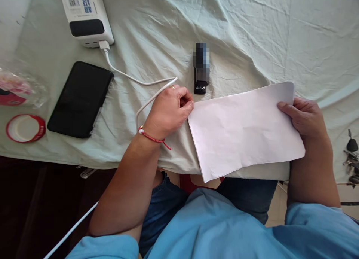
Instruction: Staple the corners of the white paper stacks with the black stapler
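A small stack of white paper sheets (246, 128) is held between my two hands, tilted, its lower edge hanging over the table's front edge. My left hand (171, 109) pinches the upper left corner, thumb and fingers together. At the right edge, my right hand (307, 115) grips the sheets with the thumb on top; its other fingers are hidden behind the paper. Just beyond the paper's upper left corner lies a dark stapler (200, 81), partly blurred, touched by neither hand.
On the cloth-covered table (252, 38), a white cable (134, 79) runs from a white power bank (89, 19) past my left wrist. A black phone (80, 98), a red-and-white tape roll (25, 128) and a plastic-wrapped pink item (17, 87) lie left. Keys (352, 158) lie far right.
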